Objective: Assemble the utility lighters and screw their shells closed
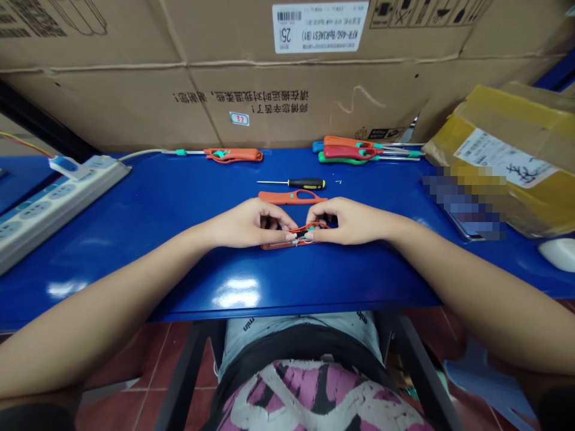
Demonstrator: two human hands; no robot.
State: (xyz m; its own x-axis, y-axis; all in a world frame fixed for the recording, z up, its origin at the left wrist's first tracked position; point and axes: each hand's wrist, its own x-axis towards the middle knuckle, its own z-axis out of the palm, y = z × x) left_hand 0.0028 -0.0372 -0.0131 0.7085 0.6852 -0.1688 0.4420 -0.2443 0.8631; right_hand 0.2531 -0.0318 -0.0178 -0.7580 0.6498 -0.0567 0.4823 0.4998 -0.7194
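Observation:
In the middle of the blue table (pixel 193 275), both hands are at an opened orange utility lighter half (pixel 275 245), with small black, green and whitish parts inside it. My left hand (pixel 256 223) is closed, thumb and fingers pinching at its middle. My right hand (pixel 342 220) is closed on its handle end, thumb tip close to the left thumb. The fingers hide much of the inner parts. Just behind lies the other orange casing half (pixel 275 197), with a looped trigger guard. Beyond it lies a black and yellow screwdriver (pixel 306 183), shaft pointing left.
An orange lighter (pixel 238 154) lies at the back left; several coloured lighters (pixel 348 149) are piled at the back right. A power strip (pixel 58 200) is at left. On the right are a taped box (pixel 498 149), a blurred-out phone (pixel 462 206) and a white mouse (pixel 559 254). A large carton (pixel 251 78) stands behind.

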